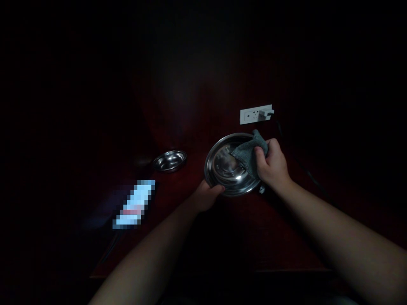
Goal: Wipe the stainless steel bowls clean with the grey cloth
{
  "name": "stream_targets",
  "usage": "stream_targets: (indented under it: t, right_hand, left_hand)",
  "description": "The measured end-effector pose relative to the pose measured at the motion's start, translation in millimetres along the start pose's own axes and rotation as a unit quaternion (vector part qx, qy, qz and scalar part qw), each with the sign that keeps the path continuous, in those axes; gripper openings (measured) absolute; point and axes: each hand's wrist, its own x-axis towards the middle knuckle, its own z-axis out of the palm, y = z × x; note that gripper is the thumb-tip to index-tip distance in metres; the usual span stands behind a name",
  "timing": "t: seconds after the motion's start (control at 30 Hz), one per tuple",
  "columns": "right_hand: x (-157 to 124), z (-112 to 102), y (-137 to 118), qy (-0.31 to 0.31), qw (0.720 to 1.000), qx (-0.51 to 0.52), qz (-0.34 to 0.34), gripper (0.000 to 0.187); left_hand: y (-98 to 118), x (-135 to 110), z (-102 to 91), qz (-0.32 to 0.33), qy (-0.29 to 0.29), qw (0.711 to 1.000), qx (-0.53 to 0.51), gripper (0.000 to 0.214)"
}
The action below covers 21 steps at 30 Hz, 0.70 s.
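Note:
A shiny metal bowl (pixel 222 163) is tilted toward me above the dark red table. My left hand (pixel 208 195) grips its lower left rim, the thumb over the edge and the other fingers hidden behind. My right hand (pixel 274 165) is closed on a grey-green cloth (pixel 248 153), which lies over the bowl's right rim and partly inside it. A bit of the cloth shows below the rim, under the right hand. To the left, a second, smaller-looking metal bowl (pixel 170 161) sits upright on the table.
A lit, pixelated screen (pixel 135 205) lies at the left, with a cable running from its lower end. Behind the bowl is a white wall socket (pixel 256 114) with a plug in it. The table's front edge (pixel 286 270) shows near the bottom; the surroundings are very dark.

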Motion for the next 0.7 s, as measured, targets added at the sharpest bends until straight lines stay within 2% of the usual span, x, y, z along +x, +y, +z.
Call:
stream_targets:
  t: [0.13, 0.3, 0.4, 0.53, 0.7]
  right_hand:
    - [1, -1, 1, -0.013, 1.000, -0.003, 0.006, 0.015]
    - [2, 3, 4, -0.020, 0.999, 0.009, 0.045, 0.015]
    - [1, 7, 4, -0.016, 0.997, 0.020, 0.066, 0.018]
    - [-1, 8, 5, -0.016, 0.998, 0.021, 0.062, 0.019]
    - [1, 2, 4, -0.037, 0.998, -0.001, 0.048, 0.017]
  left_hand:
    - [-1, -1, -1.4, 0.010, -0.019, 1.000, 0.012, 0.037]
    - [-1, -3, 4.3, 0.076, -0.048, 0.996, 0.012, 0.049]
    - [0, -3, 7.3, 0.096, -0.039, 0.995, 0.005, 0.049]
    - [0, -3, 8.8, 0.094, -0.023, 0.995, -0.021, 0.047]
    - [0, -2, 6.7, 0.058, -0.051, 0.996, -0.046, 0.048]
